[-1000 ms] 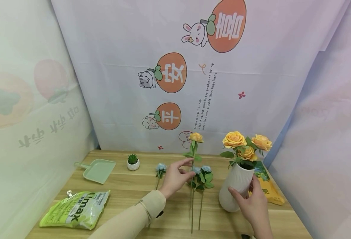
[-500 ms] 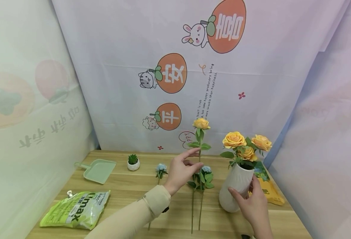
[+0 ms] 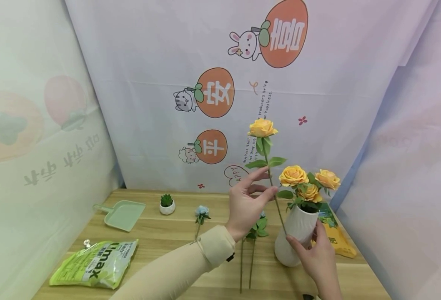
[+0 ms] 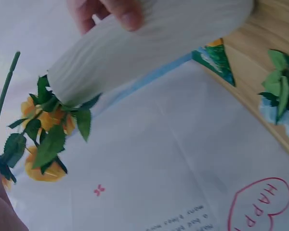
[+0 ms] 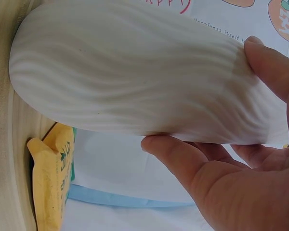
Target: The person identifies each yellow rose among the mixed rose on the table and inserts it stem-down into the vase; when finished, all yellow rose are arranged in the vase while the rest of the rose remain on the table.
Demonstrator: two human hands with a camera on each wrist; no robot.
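Note:
My left hand (image 3: 244, 206) pinches the stem of a yellow artificial rose (image 3: 262, 128), which it holds raised, bloom up, just left of the vase. The stem's lower end passes in front of the vase near my right thumb. A white ribbed vase (image 3: 295, 237) leans slightly to the right, gripped by my right hand (image 3: 318, 254). Several fingers press on the vase wall (image 5: 135, 72) in the right wrist view. Yellow roses (image 3: 293, 176) with green leaves stand in its mouth. Blue roses (image 3: 258, 229) lie on the table, partly hidden behind my left forearm.
Another blue rose (image 3: 202, 211) lies left of my left hand. Farther left are a small potted succulent (image 3: 167, 205), a green dustpan (image 3: 124, 214) and a green Umax bag (image 3: 96, 264). A yellow packet (image 3: 338, 237) lies behind the vase at right.
My left hand has lifted the yellow rose and carried it rightward to the vase, its stem now tilting. My right hand and the vase have stayed nearly still.

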